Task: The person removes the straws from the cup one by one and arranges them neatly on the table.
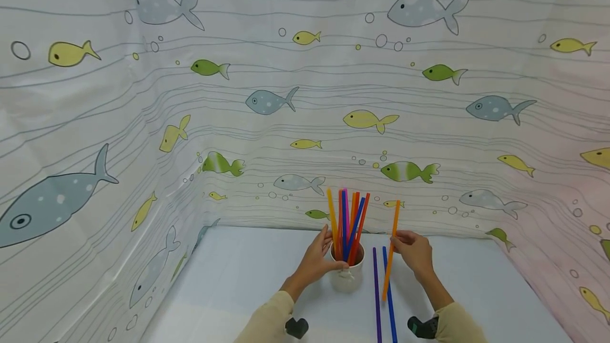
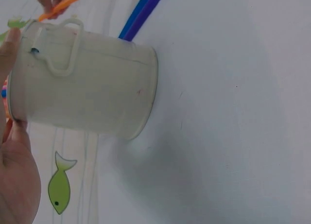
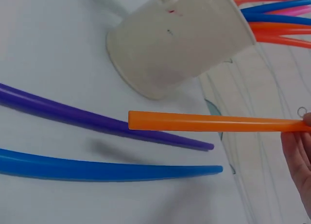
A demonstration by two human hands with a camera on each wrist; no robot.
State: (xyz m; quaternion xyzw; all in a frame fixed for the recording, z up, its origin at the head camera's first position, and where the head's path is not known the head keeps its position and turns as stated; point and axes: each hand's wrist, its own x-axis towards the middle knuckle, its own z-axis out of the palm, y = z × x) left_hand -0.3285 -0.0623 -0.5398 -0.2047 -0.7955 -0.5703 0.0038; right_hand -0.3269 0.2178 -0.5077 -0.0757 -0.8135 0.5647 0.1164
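Note:
A whitish cup (image 1: 346, 282) with a small loop handle (image 2: 73, 54) stands on the table, holding a bunch of long plastic sticks (image 1: 344, 216) in yellow, red, orange, pink and blue. My left hand (image 1: 312, 262) holds the cup near its rim, thumb at the front and fingers round the left side. To the right of the cup, my right hand (image 1: 415, 253) pinches an orange plastic stick (image 3: 204, 122) near its upper end. The stick slants, lower end toward me, over a purple stick (image 3: 97, 118) and a blue stick (image 3: 107, 170) lying side by side.
The white tabletop (image 1: 238, 279) meets a fish-printed curtain (image 1: 333, 142) that hangs behind it and along both sides. Dark bands (image 1: 423, 327) sit at both wrists, below the pale sleeves (image 1: 459, 324).

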